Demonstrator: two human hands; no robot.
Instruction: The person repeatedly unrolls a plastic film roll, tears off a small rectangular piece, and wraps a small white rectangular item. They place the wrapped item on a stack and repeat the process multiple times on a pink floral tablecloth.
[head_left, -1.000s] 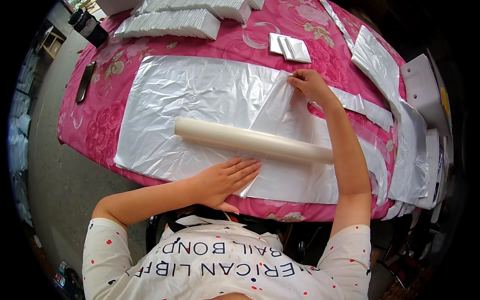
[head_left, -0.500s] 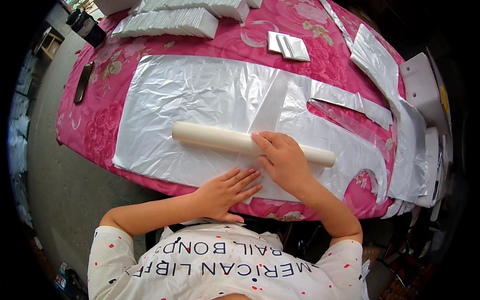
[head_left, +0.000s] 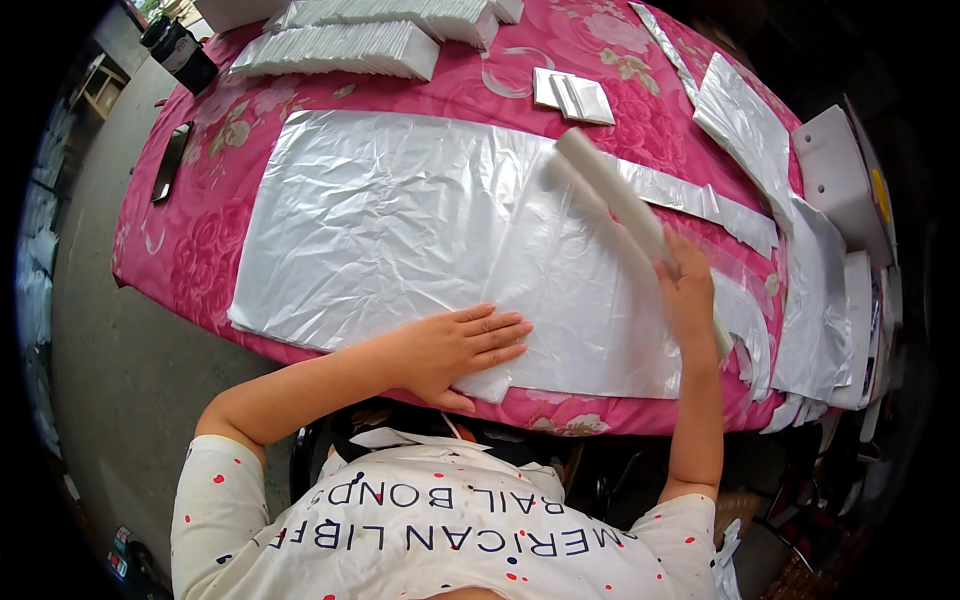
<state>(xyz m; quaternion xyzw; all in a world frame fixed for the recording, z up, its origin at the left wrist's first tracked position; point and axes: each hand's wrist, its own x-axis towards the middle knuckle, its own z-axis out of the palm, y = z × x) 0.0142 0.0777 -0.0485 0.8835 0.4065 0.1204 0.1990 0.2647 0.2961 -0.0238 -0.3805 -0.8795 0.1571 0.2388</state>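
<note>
The tabletop (head_left: 205, 265), under its pink floral cloth, carried everything, probably giving the broad plastic film (head_left: 380, 220) room to lie at full spread. That film stretched across the near part, a folded edge crossing its middle. Over its right part slanted the pale roller (head_left: 612, 188), blurred, so contact with the film could not be told. The right hand (head_left: 688, 295) had its grip curled around the roller toward the near end, likely to steer its length. The left hand (head_left: 465, 350) lay palm down, fingers extended, presumably to keep the film from sliding. Half a second earlier the roller had lain crosswise with the right hand on it; now it was swung steeply, while the left hand stayed nearly in place.
</note>
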